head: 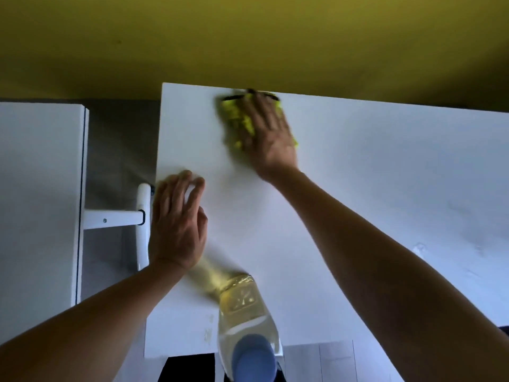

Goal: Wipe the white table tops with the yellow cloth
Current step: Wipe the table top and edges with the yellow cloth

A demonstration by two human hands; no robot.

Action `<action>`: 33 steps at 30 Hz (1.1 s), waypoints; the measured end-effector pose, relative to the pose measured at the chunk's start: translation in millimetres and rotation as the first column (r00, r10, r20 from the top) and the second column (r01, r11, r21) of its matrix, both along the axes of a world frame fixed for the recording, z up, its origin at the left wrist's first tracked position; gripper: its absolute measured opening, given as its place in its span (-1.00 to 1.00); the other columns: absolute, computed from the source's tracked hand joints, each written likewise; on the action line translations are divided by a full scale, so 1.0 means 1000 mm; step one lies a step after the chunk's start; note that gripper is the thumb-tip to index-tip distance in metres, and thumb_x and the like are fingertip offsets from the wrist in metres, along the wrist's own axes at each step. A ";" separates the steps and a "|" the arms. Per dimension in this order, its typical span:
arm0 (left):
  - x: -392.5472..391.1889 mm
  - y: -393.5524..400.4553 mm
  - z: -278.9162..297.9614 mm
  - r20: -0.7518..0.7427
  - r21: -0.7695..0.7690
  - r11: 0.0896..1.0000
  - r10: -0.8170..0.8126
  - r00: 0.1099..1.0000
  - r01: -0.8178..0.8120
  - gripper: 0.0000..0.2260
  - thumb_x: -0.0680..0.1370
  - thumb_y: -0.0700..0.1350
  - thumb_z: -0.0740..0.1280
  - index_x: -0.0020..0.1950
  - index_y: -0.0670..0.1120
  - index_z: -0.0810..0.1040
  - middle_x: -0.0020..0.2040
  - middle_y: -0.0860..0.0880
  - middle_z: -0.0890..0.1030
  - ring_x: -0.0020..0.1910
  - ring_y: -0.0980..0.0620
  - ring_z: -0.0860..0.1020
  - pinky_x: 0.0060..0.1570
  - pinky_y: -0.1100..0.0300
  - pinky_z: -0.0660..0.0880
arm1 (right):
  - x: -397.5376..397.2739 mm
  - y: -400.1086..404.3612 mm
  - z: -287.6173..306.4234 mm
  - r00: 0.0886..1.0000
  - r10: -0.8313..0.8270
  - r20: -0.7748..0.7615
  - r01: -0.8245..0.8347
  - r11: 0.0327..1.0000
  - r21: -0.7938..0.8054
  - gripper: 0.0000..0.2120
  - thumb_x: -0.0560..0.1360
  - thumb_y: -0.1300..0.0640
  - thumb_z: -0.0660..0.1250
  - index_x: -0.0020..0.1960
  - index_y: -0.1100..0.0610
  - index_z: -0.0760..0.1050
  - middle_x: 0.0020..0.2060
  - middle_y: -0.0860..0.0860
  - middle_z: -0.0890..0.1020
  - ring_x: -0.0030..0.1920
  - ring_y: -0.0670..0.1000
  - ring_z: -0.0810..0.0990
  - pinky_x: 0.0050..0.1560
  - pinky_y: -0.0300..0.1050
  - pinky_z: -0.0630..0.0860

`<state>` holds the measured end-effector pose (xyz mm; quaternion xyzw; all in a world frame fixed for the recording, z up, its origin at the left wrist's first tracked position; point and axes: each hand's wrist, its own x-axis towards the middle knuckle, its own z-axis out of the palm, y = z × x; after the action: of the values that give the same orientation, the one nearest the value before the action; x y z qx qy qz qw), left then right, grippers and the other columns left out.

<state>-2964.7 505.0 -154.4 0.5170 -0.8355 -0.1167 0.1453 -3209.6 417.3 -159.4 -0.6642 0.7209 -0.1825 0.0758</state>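
Observation:
A yellow cloth (237,119) lies near the far edge of the white table top (371,166). My right hand (268,133) presses flat on the cloth with its fingers spread and covers most of it; hand and cloth are blurred. My left hand (177,221) rests on the table near its left edge, fingers loosely bent, holding nothing.
A clear bottle of yellowish liquid with a blue cap (245,321) stands at the near edge of the table, between my arms. A second white table (38,188) stands to the left across a gap, with a white table leg (143,224) in it. A yellow wall (248,37) rises behind.

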 end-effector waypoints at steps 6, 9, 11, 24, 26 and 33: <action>-0.004 0.000 0.009 0.092 0.021 1.000 -0.005 0.996 0.003 -0.54 0.61 -0.19 0.18 0.52 -0.20 0.46 0.52 -0.27 0.42 0.48 -0.37 0.38 0.52 -0.28 0.26 | -0.149 0.100 0.013 0.887 -0.463 -0.009 0.460 0.880 0.116 -0.44 0.64 -0.13 0.04 0.61 0.01 0.17 0.61 0.04 0.16 0.61 0.12 0.06 0.59 0.06 0.02; -0.015 -0.006 0.026 0.215 0.049 0.998 0.020 0.976 -0.032 -0.61 0.57 -0.12 0.21 0.38 -0.20 0.49 0.40 -0.28 0.47 0.30 -0.37 0.46 0.33 -0.22 0.36 | -0.170 0.125 0.014 0.864 -0.503 -0.023 0.500 0.853 0.149 -0.45 0.66 -0.12 0.04 0.62 -0.03 0.11 0.62 0.03 0.11 0.62 0.08 0.00 0.60 0.06 -0.04; -0.029 -0.018 0.041 0.252 0.127 0.991 -0.061 0.966 0.029 -0.62 0.55 -0.05 0.29 0.33 -0.17 0.50 0.35 -0.27 0.48 0.23 -0.35 0.49 0.23 -0.20 0.39 | -0.169 0.123 0.012 0.856 -0.516 -0.021 0.513 0.846 0.143 -0.43 0.65 -0.13 0.04 0.62 -0.02 0.12 0.61 0.04 0.13 0.62 0.08 0.01 0.60 0.05 -0.04; -0.211 -0.020 0.090 0.471 0.573 0.820 -0.327 0.819 -0.002 -0.49 0.69 0.12 0.19 0.59 -0.02 0.19 0.56 -0.14 0.14 0.49 -0.23 0.26 0.35 -0.12 0.41 | -0.161 0.086 0.007 0.983 -0.186 -0.003 0.186 0.980 0.068 -0.39 0.60 -0.13 0.06 0.61 0.03 0.18 0.60 0.07 0.19 0.61 0.09 0.08 0.60 0.08 -0.02; -0.225 0.001 0.080 0.483 0.537 0.834 -0.179 0.857 -0.129 -0.44 0.70 0.11 0.20 0.63 -0.04 0.13 0.63 -0.17 0.05 0.57 -0.24 0.19 0.41 -0.15 0.37 | -0.152 0.068 0.007 0.994 -0.108 0.005 0.107 0.991 0.081 -0.42 0.62 -0.16 0.06 0.60 -0.01 0.18 0.60 0.05 0.19 0.61 0.07 0.07 0.60 0.07 -0.04; -0.221 0.114 0.029 0.176 0.184 0.961 0.174 0.969 -0.206 -0.43 0.62 -0.16 0.24 0.62 -0.29 0.27 0.61 -0.30 0.29 0.58 -0.34 0.29 0.55 -0.23 0.27 | -0.204 0.062 -0.003 0.998 -0.059 0.030 0.059 0.998 0.007 -0.43 0.61 -0.13 0.15 0.57 0.04 0.27 0.57 0.08 0.27 0.58 0.10 0.18 0.59 0.05 0.03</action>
<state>-3186.2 619.1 -125.2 0.6148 -0.7745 -0.1445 0.0361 -3413.4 479.4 -162.9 -0.6395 0.7396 -0.1924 0.0835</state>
